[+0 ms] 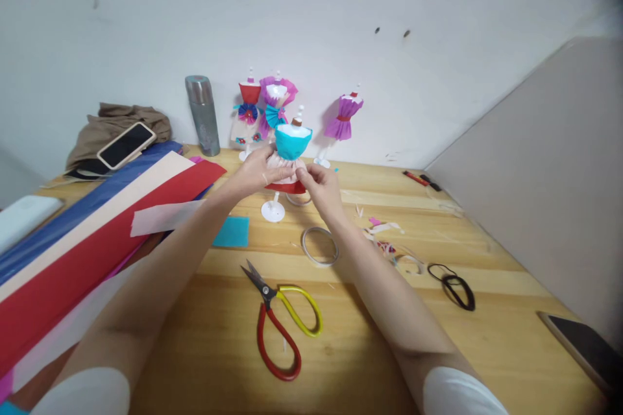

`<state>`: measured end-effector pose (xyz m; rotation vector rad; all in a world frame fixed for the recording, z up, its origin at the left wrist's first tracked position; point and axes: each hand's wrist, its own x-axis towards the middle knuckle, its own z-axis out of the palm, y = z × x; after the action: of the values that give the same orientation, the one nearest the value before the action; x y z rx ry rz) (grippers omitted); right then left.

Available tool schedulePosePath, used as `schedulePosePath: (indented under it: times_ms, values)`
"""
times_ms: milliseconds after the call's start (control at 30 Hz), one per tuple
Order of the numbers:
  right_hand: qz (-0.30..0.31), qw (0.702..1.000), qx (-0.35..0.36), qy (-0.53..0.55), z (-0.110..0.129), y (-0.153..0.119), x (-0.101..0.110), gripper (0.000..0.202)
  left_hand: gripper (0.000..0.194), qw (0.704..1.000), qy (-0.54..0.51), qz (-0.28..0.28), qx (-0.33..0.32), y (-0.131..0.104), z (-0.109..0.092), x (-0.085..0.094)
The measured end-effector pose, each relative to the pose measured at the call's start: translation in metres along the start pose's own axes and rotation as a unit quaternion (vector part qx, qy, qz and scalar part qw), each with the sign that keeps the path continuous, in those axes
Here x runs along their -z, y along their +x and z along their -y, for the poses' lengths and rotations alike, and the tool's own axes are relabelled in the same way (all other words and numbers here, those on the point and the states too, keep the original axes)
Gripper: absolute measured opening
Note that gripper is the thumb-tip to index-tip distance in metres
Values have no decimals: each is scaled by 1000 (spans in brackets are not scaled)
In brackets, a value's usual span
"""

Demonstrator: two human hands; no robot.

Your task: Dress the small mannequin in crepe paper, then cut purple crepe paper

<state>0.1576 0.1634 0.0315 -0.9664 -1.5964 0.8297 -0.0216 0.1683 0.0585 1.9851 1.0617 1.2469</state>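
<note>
A small mannequin [293, 142] on a round white base stands upright on the wooden table, wearing a turquoise top and a pale gathered skirt with a red lower edge. My left hand [260, 172] is closed on the skirt's left side at the waist, its thumb lying across the front. On the other side, my right hand [318, 185] pinches the skirt's front right between thumb and fingers. Scissors [267, 292] with one red and one yellow handle lie open below the hands. A turquoise paper piece [232, 232] lies near my left forearm.
Behind stand several dressed mannequins [343, 118] and a metal bottle [202, 115]. Coloured paper sheets [111, 227], a phone [126, 145] and brown cloth [102, 123] lie left. A wire ring [320, 246], scraps [389, 248], a black band [457, 290] and a dark device [579, 343] lie right.
</note>
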Motion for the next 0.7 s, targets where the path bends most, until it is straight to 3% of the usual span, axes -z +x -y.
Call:
schedulePosePath:
  times_ms: [167,333,500,600,700]
  values:
    - [6,1000,2,-23,-7,1,4,44,74,999,-22,4,-36,-7,17,1]
    - [6,1000,-30,3,-25,4,3,53,54,999,-12,50,18,-16,24,5]
    - [3,991,-125,44,-34,3,3,61,49,993,-54,93,54,-27,30,13]
    - [27,981,-190,26,-31,2,5,56,51,986,-52,131,94,-35,32,28]
    - [60,966,-252,-19,-25,2,7,50,50,977,44,129,166,-45,28,50]
